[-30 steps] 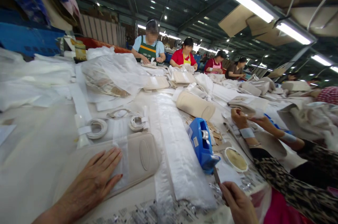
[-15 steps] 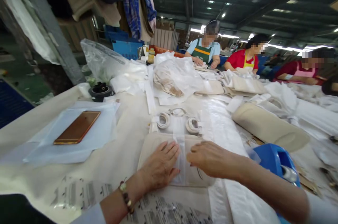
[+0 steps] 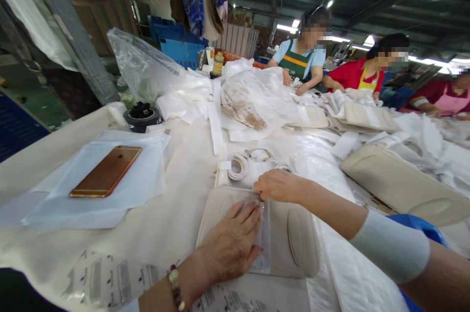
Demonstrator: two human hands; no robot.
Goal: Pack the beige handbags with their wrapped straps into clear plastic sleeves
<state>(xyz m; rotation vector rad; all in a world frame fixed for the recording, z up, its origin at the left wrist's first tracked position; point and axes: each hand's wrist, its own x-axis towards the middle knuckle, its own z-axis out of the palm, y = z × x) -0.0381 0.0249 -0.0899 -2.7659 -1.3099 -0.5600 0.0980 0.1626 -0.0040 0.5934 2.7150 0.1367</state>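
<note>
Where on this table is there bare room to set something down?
Bare tablecloth lies between the white sheet under the phone and the beige pad under the left hand, and between that sheet and the printed sheets. Behind the coiled cords and right, by the long cushion, bags crowd it.

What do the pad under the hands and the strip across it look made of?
The pad looks like beige padded fabric or faux leather, matte, with stitched seams and soft rounded edges. The strip looks like thin clear plastic film, glossy, with the pad showing through.
</note>
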